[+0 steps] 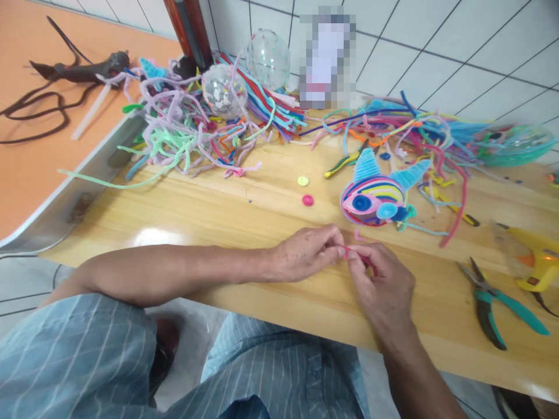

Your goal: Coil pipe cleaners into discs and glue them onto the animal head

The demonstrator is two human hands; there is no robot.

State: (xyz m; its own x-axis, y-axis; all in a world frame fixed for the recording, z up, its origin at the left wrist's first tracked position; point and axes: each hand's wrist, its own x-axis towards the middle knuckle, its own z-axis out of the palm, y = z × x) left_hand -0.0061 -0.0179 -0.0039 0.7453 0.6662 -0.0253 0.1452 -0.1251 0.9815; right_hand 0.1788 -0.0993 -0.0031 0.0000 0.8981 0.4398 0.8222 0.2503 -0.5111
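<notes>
Over the front part of the wooden table, my left hand (308, 253) and my right hand (384, 285) meet fingertip to fingertip. Between them is a red pipe cleaner (372, 265), pinched by both; its end lies in the left fingers and the rest curls into the right palm, partly hidden. Just beyond stands a fish-like figure (378, 198) made of coiled pipe cleaners, with blue ear-like fins and a dark blue round eye. A small pink pipe cleaner piece (358, 235) lies near my fingertips. A red coil disc (308, 200) and a yellow coil disc (303, 181) rest farther left.
Teal-handled pliers (489, 302) and a yellow glue gun (535, 253) lie at the right. Yellow-handled cutters (347, 163) sit behind the figure. Heaped pipe cleaners (174, 128) and clear balls (225, 90) line the back. A black glue gun (94, 70) lies on the orange surface.
</notes>
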